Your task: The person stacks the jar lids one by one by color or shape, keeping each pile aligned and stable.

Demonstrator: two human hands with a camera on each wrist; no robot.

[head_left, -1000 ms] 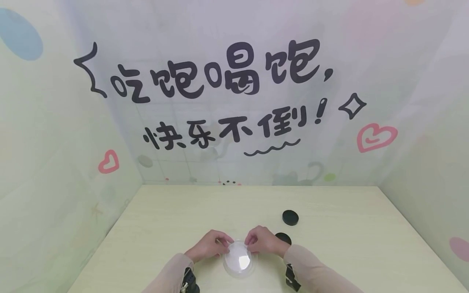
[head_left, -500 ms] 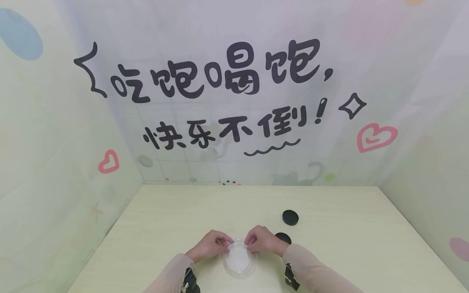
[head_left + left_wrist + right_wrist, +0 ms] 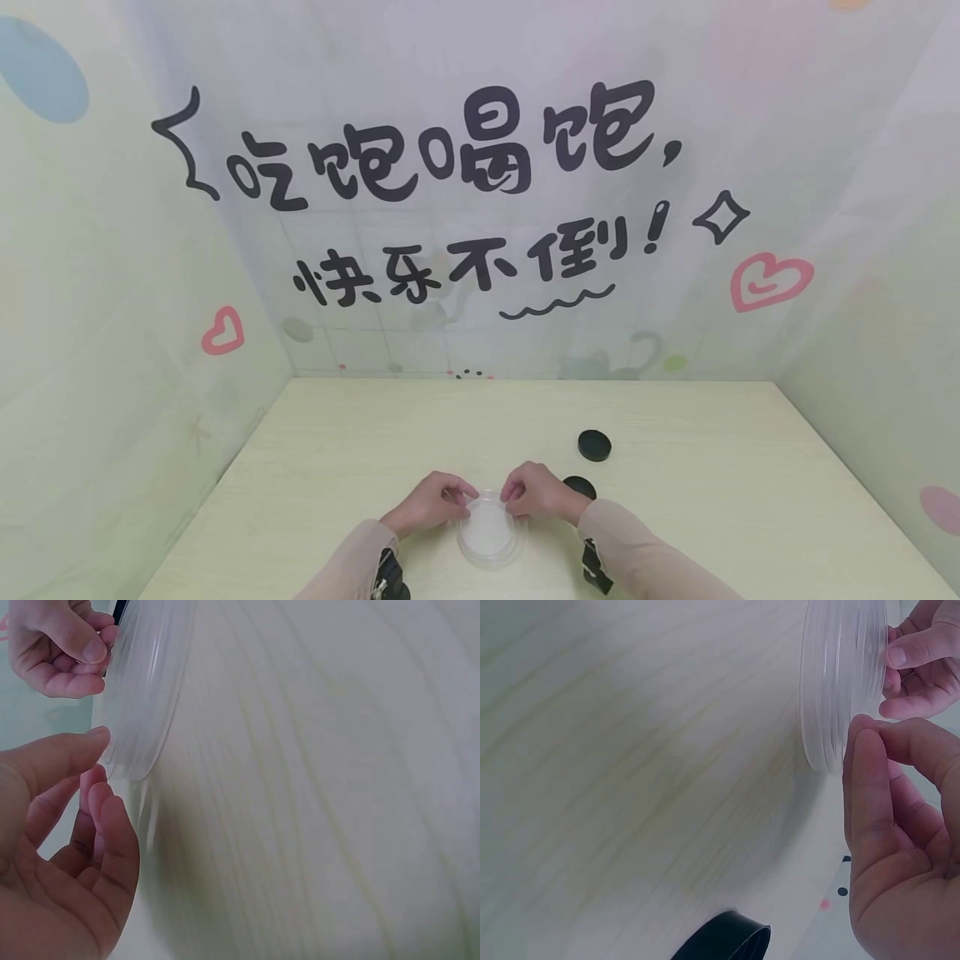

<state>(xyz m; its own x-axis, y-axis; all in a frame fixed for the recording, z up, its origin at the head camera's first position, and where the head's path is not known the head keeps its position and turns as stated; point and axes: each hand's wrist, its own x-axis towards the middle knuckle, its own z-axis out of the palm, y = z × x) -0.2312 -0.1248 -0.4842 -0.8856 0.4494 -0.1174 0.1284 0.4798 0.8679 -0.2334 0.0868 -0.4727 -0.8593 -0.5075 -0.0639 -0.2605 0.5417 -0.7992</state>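
Head view, clear round container between hands, held at far edge

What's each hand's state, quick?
Left hand: closed, pinching the clear container at its rim.
Right hand: closed, pinching the clear container's rim too.

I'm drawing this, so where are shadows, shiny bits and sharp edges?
Left wrist view: soft shadow on the table near the clear container, shiny streaks along its side; right wrist view: more streaks, another shadow; head view: black lettering looks sharp.
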